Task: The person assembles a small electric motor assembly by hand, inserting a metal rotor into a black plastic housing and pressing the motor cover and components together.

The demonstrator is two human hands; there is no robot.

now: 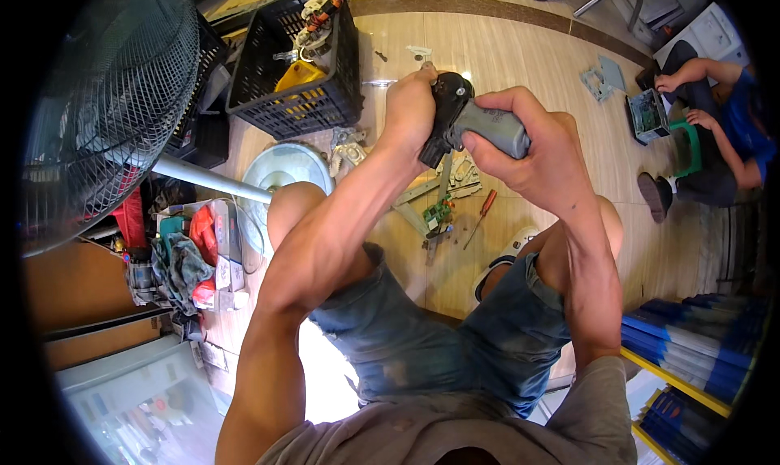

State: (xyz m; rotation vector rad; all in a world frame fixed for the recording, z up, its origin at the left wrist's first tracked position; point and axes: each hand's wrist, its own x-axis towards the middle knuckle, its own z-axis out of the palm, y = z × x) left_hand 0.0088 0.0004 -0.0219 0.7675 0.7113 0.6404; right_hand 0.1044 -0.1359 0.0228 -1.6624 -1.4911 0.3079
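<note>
Over the floor I hold up what looks like an electric motor: a black housing point(452, 99) joined to a rounded grey cylinder point(497, 129). My left hand point(409, 108) is closed round the far left side of the black housing. The fingers and thumb of my right hand point(540, 152) grip the grey cylinder. Below the motor on the floor lie a green circuit board point(439, 213), a red-handled screwdriver point(486, 205) and pale metal parts point(465, 177). The underside of the motor is hidden.
A black plastic crate point(258, 117) holding tools and a yellow piece stands far left. A fan point(106, 99) rises at left beside a round base point(284, 164). At right, another person's hands point(700, 119) are near an opened metal box point(647, 116). Blue packages point(691, 339) fill a shelf.
</note>
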